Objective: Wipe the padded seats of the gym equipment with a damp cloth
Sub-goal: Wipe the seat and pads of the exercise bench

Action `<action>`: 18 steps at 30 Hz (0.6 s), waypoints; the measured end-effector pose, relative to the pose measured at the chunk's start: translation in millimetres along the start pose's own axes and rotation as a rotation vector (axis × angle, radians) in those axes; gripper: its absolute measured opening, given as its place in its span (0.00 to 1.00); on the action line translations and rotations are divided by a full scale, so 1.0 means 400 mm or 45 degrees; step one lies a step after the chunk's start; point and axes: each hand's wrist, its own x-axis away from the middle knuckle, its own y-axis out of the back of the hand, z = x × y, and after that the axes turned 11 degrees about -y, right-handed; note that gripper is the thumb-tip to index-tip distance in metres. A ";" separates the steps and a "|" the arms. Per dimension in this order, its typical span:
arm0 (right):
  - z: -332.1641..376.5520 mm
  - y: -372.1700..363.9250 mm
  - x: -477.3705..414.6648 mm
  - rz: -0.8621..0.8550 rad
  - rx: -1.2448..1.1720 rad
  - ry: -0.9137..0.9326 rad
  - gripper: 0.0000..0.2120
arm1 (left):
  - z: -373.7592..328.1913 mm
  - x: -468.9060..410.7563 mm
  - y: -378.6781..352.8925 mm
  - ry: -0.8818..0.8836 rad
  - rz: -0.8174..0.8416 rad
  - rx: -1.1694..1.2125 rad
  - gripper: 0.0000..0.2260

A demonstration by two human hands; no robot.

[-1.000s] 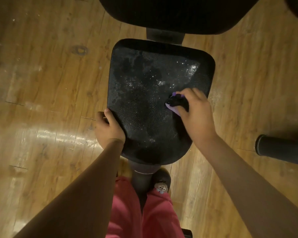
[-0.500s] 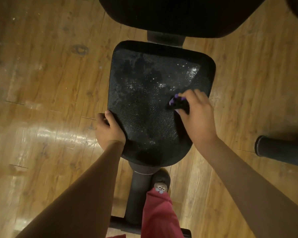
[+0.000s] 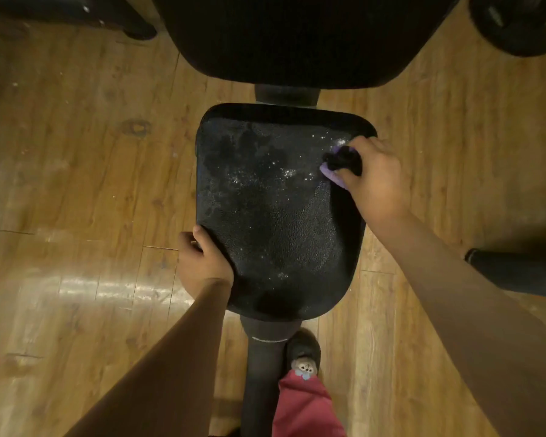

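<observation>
While the left hand (image 3: 202, 263) grips the lower-left edge of the padded seat (image 3: 275, 222) at frame centre, fingers curled around it, the right hand (image 3: 375, 181) pinches 1 bunched cloth (image 3: 331, 175) on the seat's upper-right corner. White specks dot the middle, so wiping looks partly done. Of 2 pads in view, the upper pad (image 3: 284, 36) likely comes next.

Both my bare forearms reach forward from the bottom of the view. My left hand (image 3: 202, 263) grips the left edge of the seat (image 3: 265, 222) near its front corner, thumb lying on top, fingers curled over the rim. My right hand (image 3: 377, 181) is further out, knuckles up, fingers bunched round the cloth (image 3: 333, 178) and pressing it onto the seat's right side
</observation>
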 end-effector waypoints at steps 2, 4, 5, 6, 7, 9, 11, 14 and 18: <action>0.013 -0.009 0.012 -0.008 0.031 -0.073 0.13 | 0.003 -0.002 0.001 0.018 0.003 0.000 0.14; 0.022 -0.020 0.051 -0.007 0.047 -0.042 0.13 | 0.005 -0.004 0.000 0.036 0.021 0.004 0.15; 0.025 -0.024 0.075 0.035 0.041 -0.001 0.12 | 0.004 -0.005 -0.001 0.041 0.029 0.006 0.15; 0.027 -0.026 0.098 0.103 0.027 0.054 0.12 | 0.005 -0.005 -0.001 0.042 0.035 0.002 0.15; 0.026 -0.028 0.119 0.170 0.026 0.117 0.12 | 0.005 -0.006 0.000 0.043 0.039 -0.005 0.14; 0.015 -0.023 0.135 0.219 0.056 0.194 0.12 | 0.005 -0.006 0.001 0.047 0.046 0.000 0.14; 0.003 -0.005 0.103 0.135 0.022 0.111 0.11 | 0.008 -0.006 -0.001 0.036 0.043 0.012 0.14; 0.006 0.018 -0.002 0.019 -0.090 -0.136 0.10 | 0.006 -0.005 -0.001 0.009 0.031 0.031 0.14; 0.002 -0.014 -0.107 -0.075 -0.114 -0.306 0.13 | -0.003 -0.002 0.001 0.029 0.042 0.023 0.12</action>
